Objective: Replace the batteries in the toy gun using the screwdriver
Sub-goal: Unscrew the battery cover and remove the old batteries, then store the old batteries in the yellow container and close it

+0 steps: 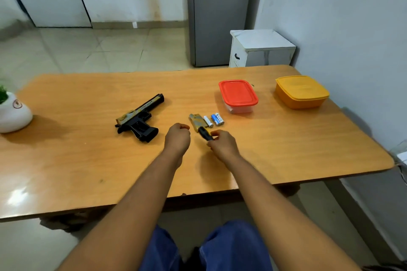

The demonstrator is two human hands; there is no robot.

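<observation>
The toy gun (pixel 139 118) lies flat on the wooden table (pixel 88 160), left of centre, its barrel pointing up and to the right and its black handle toward the near edge. The left hand (pixel 177 138) hovers just right of the handle with its fingers curled in; its grip is clenched on nothing that can be seen.

The right hand (pixel 222 143) has its grip closed around the screwdriver (pixel 205 134), fingers wrapped over the black-and-yellow handle, which points up and left toward the battery cover (pixel 197 121) (a small camouflage-patterned piece lying apart from the gun). Whether the tool's tip touches the cover cannot be told.

Just right of the cover lie 3 batteries (pixel 214 120): 1 white one beside the cover and 2 blue ones side by side next to it.

Farther back on the right stand a clear container with a red lid (pixel 238 95) and, well apart from it near the wall, a yellow container (pixel 301 91). A white plant pot (pixel 12 114) sits at the table's left edge.
</observation>
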